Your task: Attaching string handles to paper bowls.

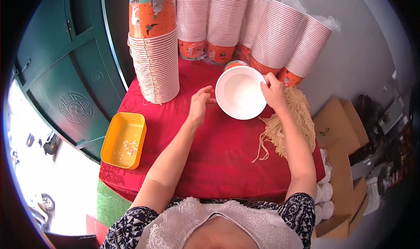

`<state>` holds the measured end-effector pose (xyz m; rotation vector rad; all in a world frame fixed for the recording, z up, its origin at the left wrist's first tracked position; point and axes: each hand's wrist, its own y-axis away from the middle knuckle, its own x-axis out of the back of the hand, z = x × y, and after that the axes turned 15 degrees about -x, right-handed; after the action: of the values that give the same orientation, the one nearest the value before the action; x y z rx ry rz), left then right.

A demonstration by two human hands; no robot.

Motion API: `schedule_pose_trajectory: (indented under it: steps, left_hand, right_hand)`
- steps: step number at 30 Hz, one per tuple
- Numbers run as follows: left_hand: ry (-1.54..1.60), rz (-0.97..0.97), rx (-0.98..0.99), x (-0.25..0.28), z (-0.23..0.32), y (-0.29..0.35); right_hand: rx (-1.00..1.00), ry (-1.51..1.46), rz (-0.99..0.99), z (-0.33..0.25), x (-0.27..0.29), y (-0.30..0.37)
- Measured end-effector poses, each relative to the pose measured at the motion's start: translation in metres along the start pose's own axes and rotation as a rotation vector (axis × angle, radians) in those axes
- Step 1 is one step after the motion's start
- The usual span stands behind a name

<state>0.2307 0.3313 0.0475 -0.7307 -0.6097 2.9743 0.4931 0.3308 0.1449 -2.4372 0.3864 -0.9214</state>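
My right hand (pixel 275 91) grips the rim of a white-lined paper bucket (pixel 241 92) at its right side. The bucket is tilted so that its mouth faces me, and its inside looks bare. To its left my left hand (pixel 202 104) is held apart from it, fingers spread and holding nothing. A loose bundle of beige cords (pixel 293 117) lies under and beside my right forearm. Behind the bucket a patch of orange print (pixel 236 64) shows; I cannot tell whether it belongs to this bucket or another.
A tall stack of orange printed buckets (pixel 154 65) with cords along its side stands at the left back. Several plastic-wrapped stacks (pixel 227 17) line the back. A yellow tray (pixel 124 139) with small pale bits sits left on the red tablecloth (pixel 227 170). Cardboard boxes (pixel 339 170) stand right.
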Motion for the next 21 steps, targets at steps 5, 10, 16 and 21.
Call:
schedule_pose_trajectory:
  steps: [5,10,16,21]
  left_hand:
    - [-0.293,-0.058,-0.049,-0.002,0.031,0.006]
    - [-0.436,-0.188,-0.131,-0.011,0.077,0.039]
    - [-1.090,-0.478,-0.645,-0.012,0.121,0.100]
    - [-1.215,-0.444,-0.551,-0.014,0.134,0.122]
  right_hand:
    - [-0.128,-0.255,-0.008,0.010,0.012,0.011]
    - [-0.366,-0.342,-0.060,0.010,0.015,0.032]
    - [-0.788,-0.720,-0.339,-0.061,0.012,0.072]
    - [-0.812,-0.721,-0.583,-0.066,-0.002,0.123]
